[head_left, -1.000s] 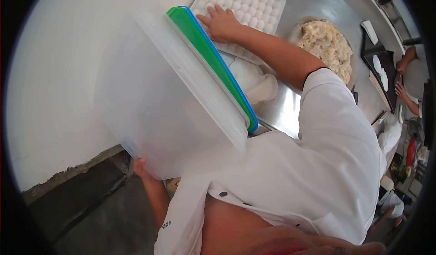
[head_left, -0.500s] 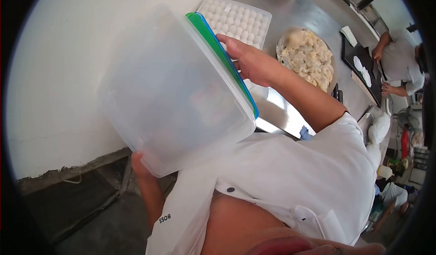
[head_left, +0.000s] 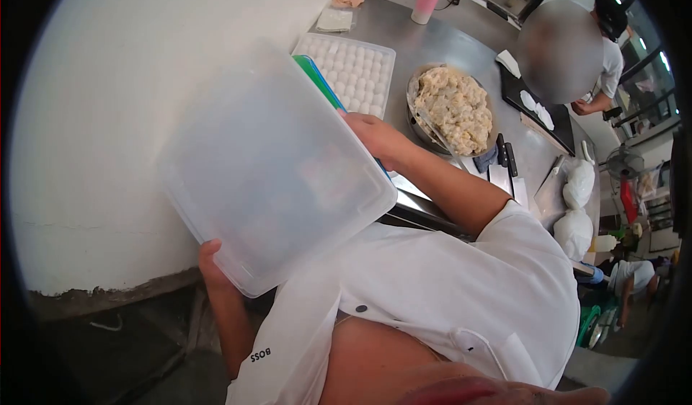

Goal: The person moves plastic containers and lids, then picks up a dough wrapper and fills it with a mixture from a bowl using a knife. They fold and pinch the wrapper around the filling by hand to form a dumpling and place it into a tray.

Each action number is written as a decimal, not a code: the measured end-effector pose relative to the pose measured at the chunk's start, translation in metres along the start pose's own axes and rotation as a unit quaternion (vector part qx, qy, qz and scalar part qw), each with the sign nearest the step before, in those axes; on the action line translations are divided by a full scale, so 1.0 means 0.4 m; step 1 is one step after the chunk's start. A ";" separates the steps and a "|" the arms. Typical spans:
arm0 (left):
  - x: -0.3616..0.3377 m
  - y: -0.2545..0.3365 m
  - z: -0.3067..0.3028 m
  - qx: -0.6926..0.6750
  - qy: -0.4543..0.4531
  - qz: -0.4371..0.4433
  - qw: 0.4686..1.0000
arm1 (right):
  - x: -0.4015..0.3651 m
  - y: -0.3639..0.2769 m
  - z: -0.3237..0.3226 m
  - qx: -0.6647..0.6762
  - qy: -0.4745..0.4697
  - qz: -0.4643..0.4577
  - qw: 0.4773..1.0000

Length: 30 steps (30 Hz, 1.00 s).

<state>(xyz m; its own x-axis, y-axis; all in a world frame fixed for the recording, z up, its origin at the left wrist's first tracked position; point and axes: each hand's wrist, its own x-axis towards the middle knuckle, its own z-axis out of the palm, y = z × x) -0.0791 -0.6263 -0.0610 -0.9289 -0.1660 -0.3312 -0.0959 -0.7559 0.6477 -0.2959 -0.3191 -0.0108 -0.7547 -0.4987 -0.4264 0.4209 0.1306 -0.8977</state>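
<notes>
A large translucent plastic container or lid (head_left: pixel 267 181) is held tilted before the white wall. Behind its upper right edge shows a green sheet with a blue rim (head_left: pixel 315 79). My left hand (head_left: pixel 210 259) grips the lower left edge, thumb on the near side. At the right edge, my right hand (head_left: pixel 371 137) is closed round the stack by the blue rim, its fingertips partly hidden. Just beyond it lie a tray of white, egg-like balls (head_left: pixel 353 73) and a metal bowl (head_left: pixel 417 120) heaped with a pale, lumpy mixture (head_left: pixel 455 106).
The steel table (head_left: pixel 404 27) bears a pink-and-white bottle (head_left: pixel 426 3), black-handled knives (head_left: pixel 507 154), a black tray (head_left: pixel 515 91) and tied white bags (head_left: pixel 574 233). A co-worker (head_left: pixel 609 63) stands across the table. Another person (head_left: pixel 633 279) is farther back at right.
The view has shifted, showing more table. My right hand has moved down the edge and closed round it, and less green shows. The co-worker now leans closer to the black tray.
</notes>
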 end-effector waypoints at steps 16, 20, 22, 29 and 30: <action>0.075 0.072 0.061 0.172 -0.108 0.073 0.976 | -0.199 -0.045 -0.022 0.062 -0.019 -0.192 0.979; 0.109 0.069 0.081 0.190 -0.108 0.087 0.972 | -0.260 -0.016 -0.028 0.094 0.065 -0.230 0.966; 0.134 0.069 0.085 0.178 -0.122 0.065 0.974 | -0.299 -0.013 -0.018 0.079 0.109 -0.228 0.964; 0.138 0.032 0.267 0.140 -0.211 -0.027 0.967 | -0.379 0.013 0.008 0.113 0.326 -0.153 0.926; 0.150 0.024 0.274 0.135 -0.201 -0.026 0.970 | -0.386 0.043 -0.043 0.127 0.321 -0.163 0.924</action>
<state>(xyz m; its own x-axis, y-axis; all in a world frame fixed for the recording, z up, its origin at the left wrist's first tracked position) -0.1750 -0.5743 0.0005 -0.9795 0.1688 -0.1100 -0.1866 -0.5538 0.8115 -0.1809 -0.2253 0.0377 -0.9713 0.1452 -0.1882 0.1606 -0.1826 -0.9700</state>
